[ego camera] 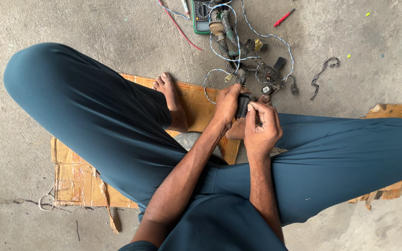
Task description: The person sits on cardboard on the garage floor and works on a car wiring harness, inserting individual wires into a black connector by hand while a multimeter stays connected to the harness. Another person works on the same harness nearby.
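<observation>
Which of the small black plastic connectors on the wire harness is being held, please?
The ribbed black connector gripped between both hands; the others lie on the concrete floor.

Green multimeter (201,16) at top edge.

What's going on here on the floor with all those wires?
A person sits cross-legged on flattened cardboard on a concrete floor. The left hand holds a black ribbed connector, and the right hand works at its side with the fingertips. It belongs to a tangled wire harness lying just ahead, beside a green multimeter.
</observation>
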